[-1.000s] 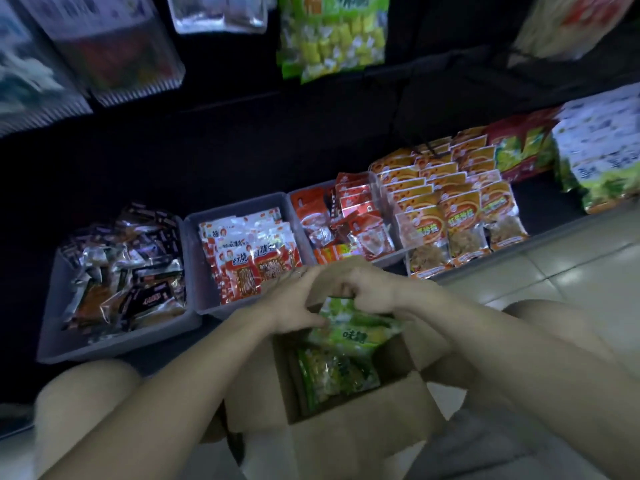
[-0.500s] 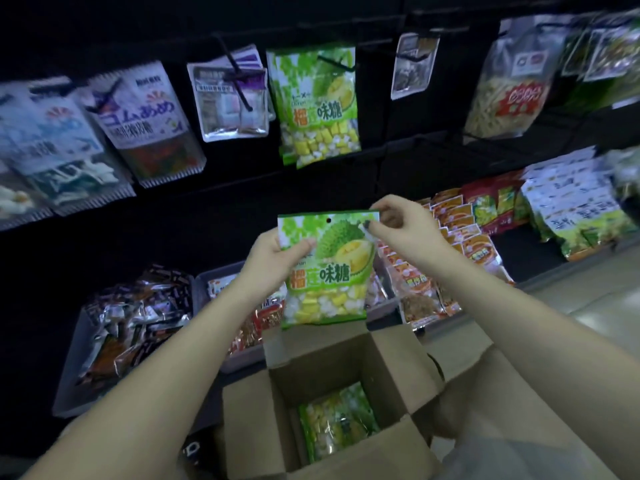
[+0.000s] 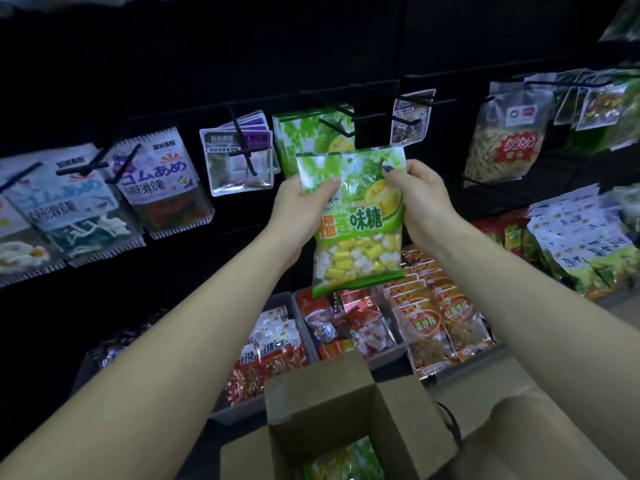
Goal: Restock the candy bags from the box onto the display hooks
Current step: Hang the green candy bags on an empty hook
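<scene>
Both hands, left hand (image 3: 304, 199), right hand (image 3: 415, 195), grip durian candy bag (image 3: 356, 220) below hook (image 3: 337, 128). Step: hanging. Next: align hole with hook tip.

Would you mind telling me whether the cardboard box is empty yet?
Not empty. The cardboard box stands open, flaps up, with at least one green candy bag visible inside; how many more lie beneath, cannot tell.

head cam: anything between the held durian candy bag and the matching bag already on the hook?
Nothing. In the head view the held bag, gripped by both hands, overlaps the hung bag; only the black hook prong sticks out above it.
</scene>
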`<control>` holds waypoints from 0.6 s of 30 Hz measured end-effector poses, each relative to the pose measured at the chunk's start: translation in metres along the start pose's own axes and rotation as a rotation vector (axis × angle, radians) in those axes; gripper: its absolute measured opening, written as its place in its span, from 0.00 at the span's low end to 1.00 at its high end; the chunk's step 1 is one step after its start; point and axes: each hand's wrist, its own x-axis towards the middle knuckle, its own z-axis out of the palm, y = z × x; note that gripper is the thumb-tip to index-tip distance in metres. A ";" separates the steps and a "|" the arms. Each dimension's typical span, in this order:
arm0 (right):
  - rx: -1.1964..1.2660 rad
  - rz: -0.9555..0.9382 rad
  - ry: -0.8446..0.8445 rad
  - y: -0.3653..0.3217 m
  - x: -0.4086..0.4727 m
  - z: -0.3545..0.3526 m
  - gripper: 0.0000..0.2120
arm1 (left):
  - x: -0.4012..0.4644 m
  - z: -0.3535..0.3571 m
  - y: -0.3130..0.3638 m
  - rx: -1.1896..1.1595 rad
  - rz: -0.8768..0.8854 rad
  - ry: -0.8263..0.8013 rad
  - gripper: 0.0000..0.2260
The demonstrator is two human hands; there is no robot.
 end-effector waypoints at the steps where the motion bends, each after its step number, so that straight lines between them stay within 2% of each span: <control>1: -0.005 -0.009 0.017 -0.006 0.005 0.001 0.09 | 0.006 0.003 0.004 0.005 -0.005 0.008 0.03; 9: 0.001 0.027 0.016 -0.021 0.030 0.003 0.03 | 0.026 0.010 0.011 0.024 -0.029 0.034 0.03; 14: 0.047 0.032 0.002 -0.011 0.026 -0.002 0.10 | 0.020 0.005 0.002 0.023 0.021 0.003 0.04; 18: 0.083 -0.009 0.024 -0.017 0.025 0.003 0.11 | 0.023 0.003 0.008 0.039 0.055 0.012 0.04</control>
